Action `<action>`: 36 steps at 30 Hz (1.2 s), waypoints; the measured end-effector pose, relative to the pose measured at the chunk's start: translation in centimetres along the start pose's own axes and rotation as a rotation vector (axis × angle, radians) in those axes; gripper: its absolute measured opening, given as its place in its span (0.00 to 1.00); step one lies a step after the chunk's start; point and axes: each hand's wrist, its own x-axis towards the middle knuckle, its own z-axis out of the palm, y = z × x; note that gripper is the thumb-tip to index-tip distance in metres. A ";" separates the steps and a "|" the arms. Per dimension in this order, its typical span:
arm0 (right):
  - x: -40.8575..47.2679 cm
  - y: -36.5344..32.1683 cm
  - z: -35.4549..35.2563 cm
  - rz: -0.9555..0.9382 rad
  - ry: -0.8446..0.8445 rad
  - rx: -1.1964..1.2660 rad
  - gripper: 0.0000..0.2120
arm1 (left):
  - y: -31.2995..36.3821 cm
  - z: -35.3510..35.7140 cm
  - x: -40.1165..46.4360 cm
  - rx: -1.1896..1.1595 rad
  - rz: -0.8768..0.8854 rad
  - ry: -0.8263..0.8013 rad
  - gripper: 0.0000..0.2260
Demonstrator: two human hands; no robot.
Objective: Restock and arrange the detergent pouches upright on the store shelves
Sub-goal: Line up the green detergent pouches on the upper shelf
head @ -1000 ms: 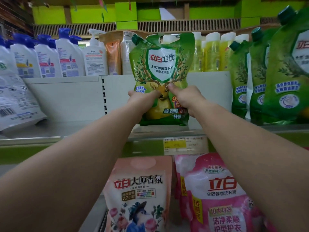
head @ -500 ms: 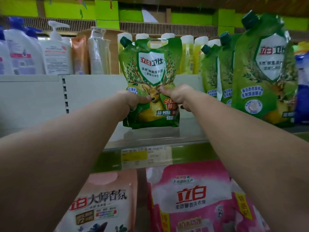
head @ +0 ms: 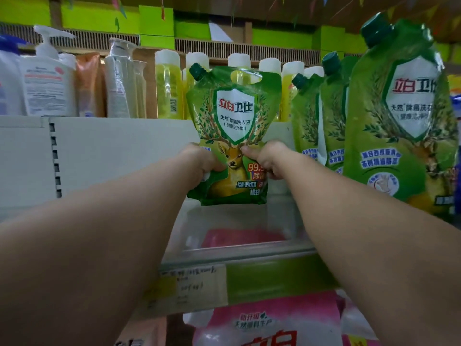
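1. Left hand (head: pixel 199 159) and right hand (head: pixel 265 158), fingers curled, grip a green detergent pouch (head: pixel 233 131) by its lower sides.
2. It stands upright over the shelf (head: pixel 237 228), left of matching pouches (head: pixel 399 116).

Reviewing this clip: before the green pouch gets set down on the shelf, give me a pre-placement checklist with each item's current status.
1. Grip: left hand and right hand both hold the green pouch at its lower sides: ok.
2. Pouch upright, cap up, label facing out: ok.
3. Bare shelf below the pouch: ok.
4. Base resting on the shelf: cannot tell; it looks just above it.
5. Gap to the row of green pouches on the right: ok, not touching.
6. Yellow bottles behind stay undisturbed: cannot tell.
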 end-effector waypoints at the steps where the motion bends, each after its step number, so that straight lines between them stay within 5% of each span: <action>1: 0.2 0.2 0.1 0.028 0.008 0.031 0.25 | -0.1 0.1 0.5 0.010 0.026 0.003 0.29; 4: 0.6 0.5 0.3 0.032 0.045 0.064 0.31 | -0.4 0.1 1.1 0.014 0.086 0.015 0.38; 9: 0.0 0.6 0.3 0.017 0.069 0.152 0.34 | -1.4 -0.6 1.2 0.030 0.011 -0.003 0.37; 13: -0.7 0.4 -0.1 -0.040 0.286 0.192 0.37 | -2.0 -0.5 1.0 0.054 0.006 0.021 0.35; 19: -1.2 0.5 -0.1 -0.273 0.381 0.073 0.09 | -2.2 -0.4 0.1 0.161 0.056 0.081 0.37; 28: -1.9 0.7 0.1 -0.179 0.283 -0.137 0.17 | -1.8 -0.2 -1.5 0.429 0.117 0.157 0.33; 36: -3.6 0.3 0.5 -0.372 0.251 -0.078 0.07 | -1.7 -0.6 -2.9 0.382 0.079 0.137 0.30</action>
